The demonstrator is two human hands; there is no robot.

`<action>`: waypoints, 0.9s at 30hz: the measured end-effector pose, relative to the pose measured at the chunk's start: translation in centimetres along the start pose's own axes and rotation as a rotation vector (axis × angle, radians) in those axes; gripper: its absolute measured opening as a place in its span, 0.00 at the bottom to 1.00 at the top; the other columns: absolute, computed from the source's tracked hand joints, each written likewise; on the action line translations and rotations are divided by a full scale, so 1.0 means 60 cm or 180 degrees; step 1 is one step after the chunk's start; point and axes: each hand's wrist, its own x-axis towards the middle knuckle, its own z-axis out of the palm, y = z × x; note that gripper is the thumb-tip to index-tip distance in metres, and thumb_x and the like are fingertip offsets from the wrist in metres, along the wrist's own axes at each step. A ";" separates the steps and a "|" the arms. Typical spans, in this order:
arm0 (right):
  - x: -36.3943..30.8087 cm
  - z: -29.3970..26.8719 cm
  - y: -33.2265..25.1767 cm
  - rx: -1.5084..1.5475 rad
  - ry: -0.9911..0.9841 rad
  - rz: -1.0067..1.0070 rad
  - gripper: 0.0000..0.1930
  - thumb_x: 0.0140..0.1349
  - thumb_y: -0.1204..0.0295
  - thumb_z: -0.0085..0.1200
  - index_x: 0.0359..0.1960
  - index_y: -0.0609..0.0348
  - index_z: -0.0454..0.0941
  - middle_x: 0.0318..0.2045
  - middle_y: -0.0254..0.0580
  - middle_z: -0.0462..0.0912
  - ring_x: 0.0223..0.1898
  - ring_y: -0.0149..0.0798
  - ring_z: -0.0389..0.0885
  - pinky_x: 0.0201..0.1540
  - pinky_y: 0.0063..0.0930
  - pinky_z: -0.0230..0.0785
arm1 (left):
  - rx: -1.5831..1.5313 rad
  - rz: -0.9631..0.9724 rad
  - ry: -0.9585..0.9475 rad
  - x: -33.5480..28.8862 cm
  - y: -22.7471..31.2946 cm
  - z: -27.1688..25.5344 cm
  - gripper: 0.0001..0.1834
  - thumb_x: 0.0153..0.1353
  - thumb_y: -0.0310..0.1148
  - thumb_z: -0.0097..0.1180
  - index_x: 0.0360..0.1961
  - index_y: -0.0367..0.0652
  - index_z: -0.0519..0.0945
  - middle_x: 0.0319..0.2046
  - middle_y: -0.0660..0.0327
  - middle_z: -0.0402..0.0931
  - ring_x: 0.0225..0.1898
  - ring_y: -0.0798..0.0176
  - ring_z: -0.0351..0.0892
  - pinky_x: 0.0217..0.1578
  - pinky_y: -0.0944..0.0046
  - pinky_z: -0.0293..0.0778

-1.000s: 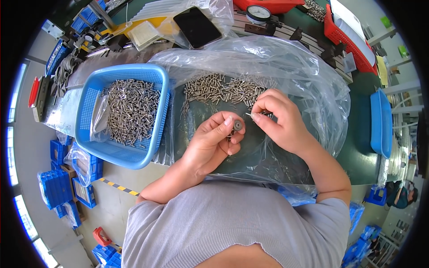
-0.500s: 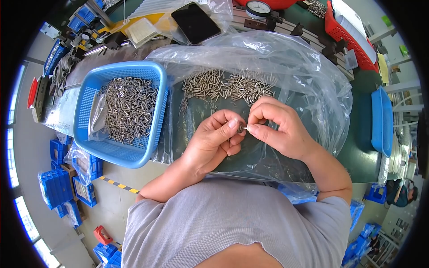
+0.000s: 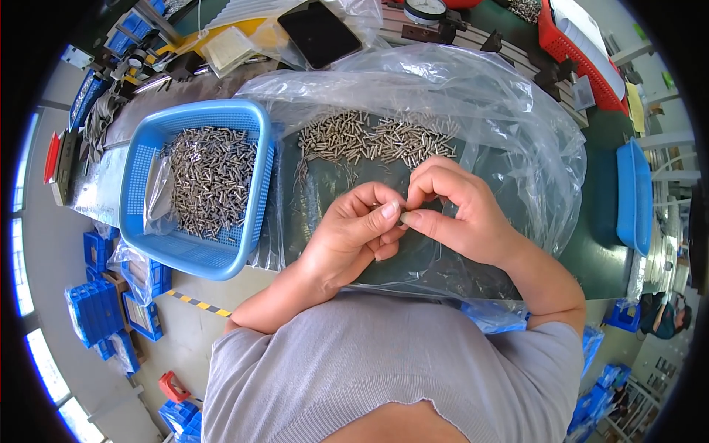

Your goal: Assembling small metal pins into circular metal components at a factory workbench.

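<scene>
My left hand is closed, thumb and index finger pinching a small dark round metal part that the fingertips now almost wholly hide. Thumb to forefinger, my right hand is also closed, its tips meeting those of the left; what they grip is too small and covered to make out. Just beyond the hands, small metal pins lie in a loose pile on a clear plastic sheet. A second pile of pins sits to its right. On the left, a blue plastic basket holds many short metal pins.
A black phone and a dial gauge are at the far side of the bench. A red basket stands far right, with a blue tray nearer. Blue crates are stacked on the floor at left.
My fingertips have come closer together, covering the dark round part and the thin light tip that showed between them. Both hands otherwise stay in place; the view has shifted slightly.
</scene>
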 end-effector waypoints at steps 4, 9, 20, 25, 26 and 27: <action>0.003 0.007 0.008 -0.0254 0.0172 -0.0299 0.09 0.51 0.77 0.63 0.32 0.58 0.75 0.36 0.36 0.73 0.37 0.32 0.72 0.39 0.26 0.65 | -0.0011 -0.0074 -0.0136 0.000 0.002 -0.002 0.11 0.64 0.37 0.57 0.39 0.41 0.74 0.28 0.65 0.71 0.27 0.73 0.64 0.24 0.73 0.62; 0.001 0.001 0.016 -0.0586 0.0337 -0.0747 0.10 0.50 0.77 0.64 0.33 0.56 0.76 0.36 0.37 0.74 0.39 0.36 0.73 0.41 0.27 0.66 | -0.0068 -0.0155 -0.0035 0.000 0.001 0.004 0.13 0.65 0.39 0.54 0.41 0.40 0.74 0.29 0.65 0.73 0.27 0.72 0.66 0.25 0.72 0.64; 0.007 -0.041 0.043 -0.1682 0.0387 -0.0569 0.07 0.48 0.78 0.62 0.29 0.58 0.78 0.32 0.36 0.76 0.35 0.41 0.75 0.38 0.32 0.68 | -0.0119 0.0294 -0.0149 0.006 -0.002 -0.009 0.09 0.67 0.32 0.49 0.42 0.38 0.73 0.40 0.57 0.74 0.35 0.68 0.71 0.30 0.70 0.69; 0.003 -0.033 0.057 -0.2049 0.0346 -0.0607 0.07 0.45 0.78 0.61 0.28 0.56 0.79 0.29 0.35 0.75 0.36 0.42 0.74 0.40 0.35 0.68 | -0.0158 0.0262 -0.0120 0.007 -0.003 -0.006 0.09 0.66 0.32 0.49 0.43 0.38 0.73 0.40 0.57 0.73 0.34 0.68 0.70 0.30 0.70 0.68; 0.003 -0.031 0.056 -0.2096 0.0334 -0.0550 0.07 0.44 0.78 0.61 0.27 0.55 0.78 0.29 0.35 0.74 0.37 0.42 0.74 0.40 0.35 0.67 | -0.0147 0.0244 -0.0119 0.007 -0.003 -0.005 0.09 0.66 0.32 0.49 0.43 0.38 0.73 0.40 0.57 0.73 0.34 0.68 0.70 0.30 0.70 0.68; 0.003 -0.030 0.055 -0.2143 0.0319 -0.0493 0.06 0.44 0.77 0.60 0.26 0.55 0.78 0.28 0.35 0.74 0.37 0.42 0.73 0.40 0.36 0.67 | -0.0140 0.0237 -0.0119 0.007 -0.002 -0.005 0.09 0.66 0.32 0.49 0.43 0.38 0.73 0.40 0.57 0.74 0.34 0.68 0.70 0.30 0.70 0.68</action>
